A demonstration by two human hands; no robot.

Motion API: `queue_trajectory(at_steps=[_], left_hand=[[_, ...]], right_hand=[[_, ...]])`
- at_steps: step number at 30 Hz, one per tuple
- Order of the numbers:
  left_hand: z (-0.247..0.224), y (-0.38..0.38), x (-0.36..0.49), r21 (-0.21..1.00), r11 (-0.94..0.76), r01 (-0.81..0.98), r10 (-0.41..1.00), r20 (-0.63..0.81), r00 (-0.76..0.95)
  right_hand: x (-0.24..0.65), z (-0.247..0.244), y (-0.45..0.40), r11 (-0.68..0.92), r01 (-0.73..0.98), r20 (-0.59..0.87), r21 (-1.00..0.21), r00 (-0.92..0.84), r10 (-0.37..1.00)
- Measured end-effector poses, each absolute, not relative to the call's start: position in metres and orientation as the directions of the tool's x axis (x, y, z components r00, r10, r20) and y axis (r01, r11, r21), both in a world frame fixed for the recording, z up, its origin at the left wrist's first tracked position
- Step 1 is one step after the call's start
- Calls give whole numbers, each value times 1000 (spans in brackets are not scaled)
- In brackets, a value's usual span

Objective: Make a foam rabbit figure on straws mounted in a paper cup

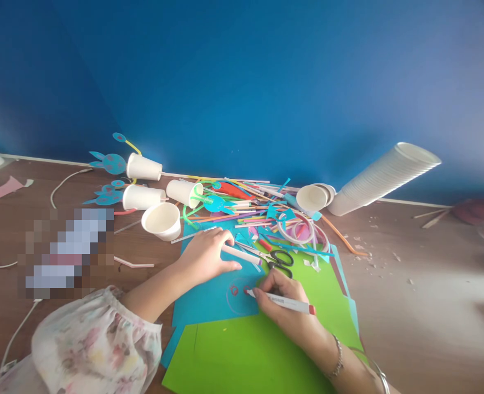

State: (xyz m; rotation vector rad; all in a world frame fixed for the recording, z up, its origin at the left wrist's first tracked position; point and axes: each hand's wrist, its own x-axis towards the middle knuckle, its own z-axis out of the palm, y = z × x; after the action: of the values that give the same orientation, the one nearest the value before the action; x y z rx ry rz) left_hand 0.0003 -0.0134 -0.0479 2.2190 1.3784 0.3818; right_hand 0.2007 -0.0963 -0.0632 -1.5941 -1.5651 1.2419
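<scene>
Head view: the right hand (281, 301) pinches a white marker with a red end (291, 303) between thumb and fingers, its tip at a red mark inside a round outline (242, 297) drawn on the blue paper (203, 298). The left hand (211, 254) rests at the far part of that paper, thumb and forefinger spread; a white marker with a purple end (242, 255) extends between them, though whether it is firmly gripped cannot be told. Black-handled scissors (271, 257) lie just beyond the right hand. Green paper (246, 355) adjoins on the near and right sides. Farther off lies a pile of coloured straws (252, 220); an open white cup (161, 221) is at its left, a leaning stack of cups (384, 180) at its right.
</scene>
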Motion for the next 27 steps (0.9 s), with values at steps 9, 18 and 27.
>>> queue_trajectory(at_steps=[9, 18, 27], left_hand=[[-46, -13, 2, 544, -352, 762, 895, -42, 444], [-49, -12, 0, 554, -362, 749, 892, -29, 452], [-47, -12, 2, 534, -362, 764, 891, -44, 453]], right_hand=[[199, -62, -95, -150, 445, -219, -883, -107, 970], [203, -64, -97, -112, 477, -190, -872, -118, 975], [201, -66, -95, -130, 462, -200, -878, -106, 974]])
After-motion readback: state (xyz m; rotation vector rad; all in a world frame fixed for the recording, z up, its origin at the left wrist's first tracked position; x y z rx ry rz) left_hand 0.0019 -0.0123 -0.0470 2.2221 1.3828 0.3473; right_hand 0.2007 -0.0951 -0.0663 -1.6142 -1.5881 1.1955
